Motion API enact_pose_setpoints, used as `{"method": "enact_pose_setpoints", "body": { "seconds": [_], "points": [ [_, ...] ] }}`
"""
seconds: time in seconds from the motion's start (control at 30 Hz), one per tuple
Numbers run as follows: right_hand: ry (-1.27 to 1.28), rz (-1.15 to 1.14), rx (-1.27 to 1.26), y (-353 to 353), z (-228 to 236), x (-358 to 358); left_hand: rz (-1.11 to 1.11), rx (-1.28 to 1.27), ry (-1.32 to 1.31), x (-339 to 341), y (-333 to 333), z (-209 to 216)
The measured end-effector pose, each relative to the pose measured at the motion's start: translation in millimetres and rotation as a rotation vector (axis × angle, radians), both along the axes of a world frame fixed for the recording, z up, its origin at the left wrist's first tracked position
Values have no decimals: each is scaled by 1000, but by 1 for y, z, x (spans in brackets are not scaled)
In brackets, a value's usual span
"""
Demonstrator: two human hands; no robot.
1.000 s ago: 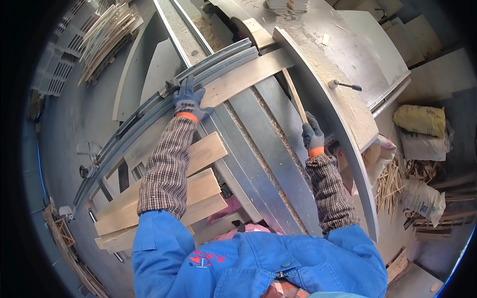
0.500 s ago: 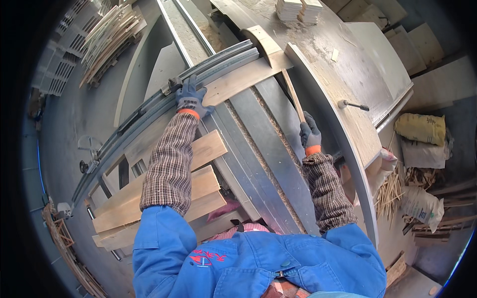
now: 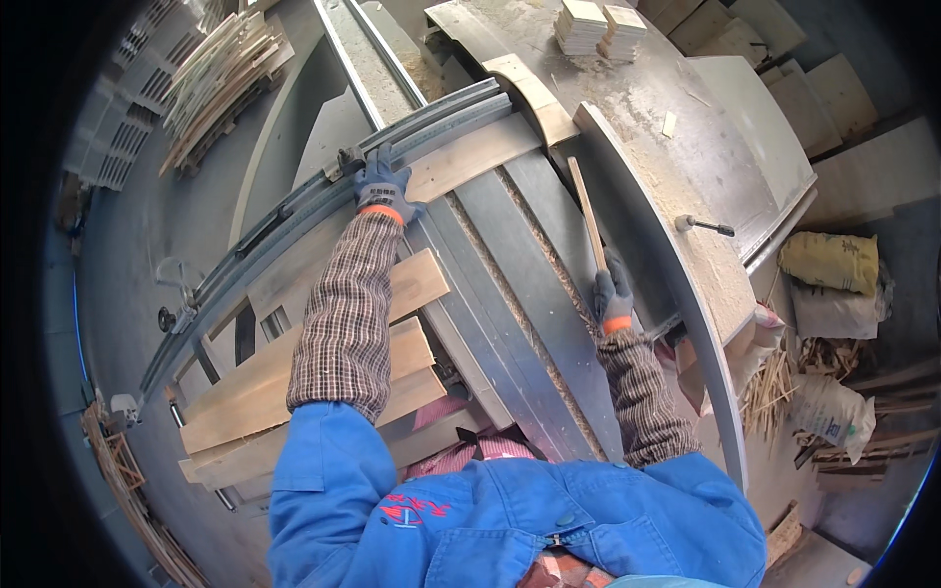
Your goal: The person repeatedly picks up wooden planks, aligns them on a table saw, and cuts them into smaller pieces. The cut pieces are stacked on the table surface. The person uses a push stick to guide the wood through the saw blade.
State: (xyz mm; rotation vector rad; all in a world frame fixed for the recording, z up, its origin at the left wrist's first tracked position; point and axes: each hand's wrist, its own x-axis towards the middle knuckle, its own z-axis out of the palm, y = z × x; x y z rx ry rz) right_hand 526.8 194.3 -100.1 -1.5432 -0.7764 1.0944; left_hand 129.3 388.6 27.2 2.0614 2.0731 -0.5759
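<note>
Left hand, in a grey glove with an orange cuff [image 3: 384,186]: at the far left corner of the slotted grey metal worktop [image 3: 490,284], against the left end of a flat pale wooden board [image 3: 475,157]. Fingers extended toward the ribbed grey metal rail [image 3: 446,116]; whether they grip anything cannot be told.

Board: lies across the far end of the worktop, long side along the rail, right end just beside the curved pale wooden strip [image 3: 534,96].

Right hand, in a matching grey glove with an orange cuff [image 3: 614,291]: closed round the near end of a thin, straight pale wooden stick [image 3: 587,211], near the worktop's right edge. Stick points away from the body, its far tip near the board's right end, a gap showing between them.

Worktop: two lengthwise slots, both holding brown debris. Past its right edge runs a long grey metal fence [image 3: 662,230]; beyond the fence, a black-handled lever [image 3: 708,227].

Left of the worktop's near left edge: several overlapping pale wooden planks [image 3: 245,392], partly behind the left checked sleeve [image 3: 345,304].

Farther off: two small stacks of pale wooden pieces [image 3: 600,31] on the sheet-metal surface [image 3: 647,93].
</note>
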Motion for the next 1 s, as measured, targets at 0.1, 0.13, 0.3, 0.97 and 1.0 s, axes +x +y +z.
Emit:
{"method": "enact_pose_setpoints", "body": {
  "seconds": [0.1, 0.13, 0.3, 0.97, 1.0],
  "points": [
    [-30, -24, -25, -29, -8, 8, 2, -2, 2, 5, 0, -1],
    [-61, -50, -78, -32, -9, 9, 1, 15, 4, 5, 1, -1],
    [6, -41, -89, -33, -1, 8, 6, 45, -10, 3, 6, -4],
    [-49, -48, -54, -27, -1, 5, 1816, 926, -1417, -188, -82, -215],
    [-67, -28, -9, -27, 0, 6, 1945, 1008, -1608, -198, -81, -228]
  ]
}}
